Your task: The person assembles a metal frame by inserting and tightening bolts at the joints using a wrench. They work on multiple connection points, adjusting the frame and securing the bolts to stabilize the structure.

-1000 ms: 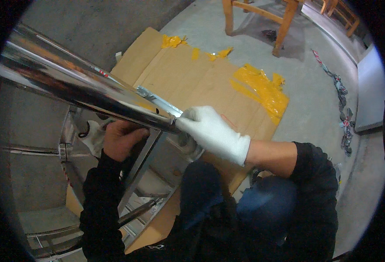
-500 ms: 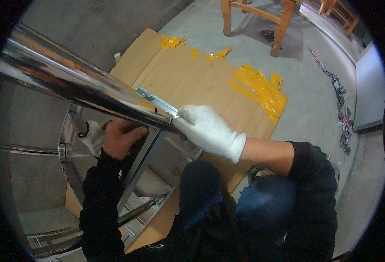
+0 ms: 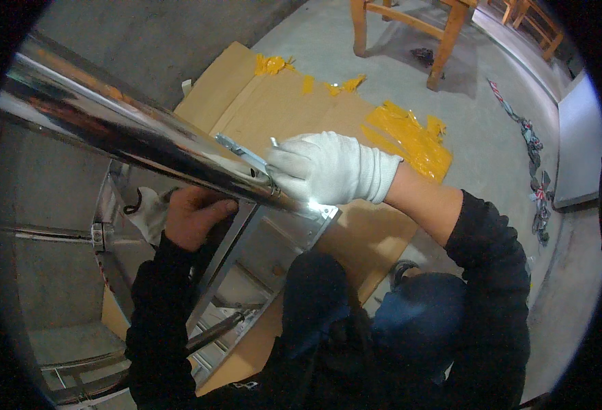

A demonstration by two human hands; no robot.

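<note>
My right hand (image 3: 320, 167), in a white knit glove, is closed at the near end of a thick chrome tube (image 3: 120, 123). A small silvery tip (image 3: 273, 142) pokes out by its fingers; the rest is hidden. Just beyond the tube, a flat silvery metal piece (image 3: 239, 150) reaches toward these fingers. Below the tube, my bare left hand (image 3: 195, 217) is curled beside a flat metal frame bar (image 3: 226, 263), its fingertips partly hidden. A white glove with a dark hem (image 3: 147, 210) lies behind it. A metal corner plate (image 3: 320, 224) shows under my right hand.
Flattened cardboard (image 3: 314, 109) with torn yellow tape (image 3: 410, 133) covers the floor ahead. A wooden stool (image 3: 410, 27) stands beyond it. Twisted strips of plastic (image 3: 534, 171) lie at the right. More metal tubes (image 3: 48, 236) extend at the lower left; my knees (image 3: 314, 294) are close by.
My right hand has risen and turned at the tube's end, uncovering the corner plate beneath. The small tip now shows by its fingers. My left hand stays nearly in place.
</note>
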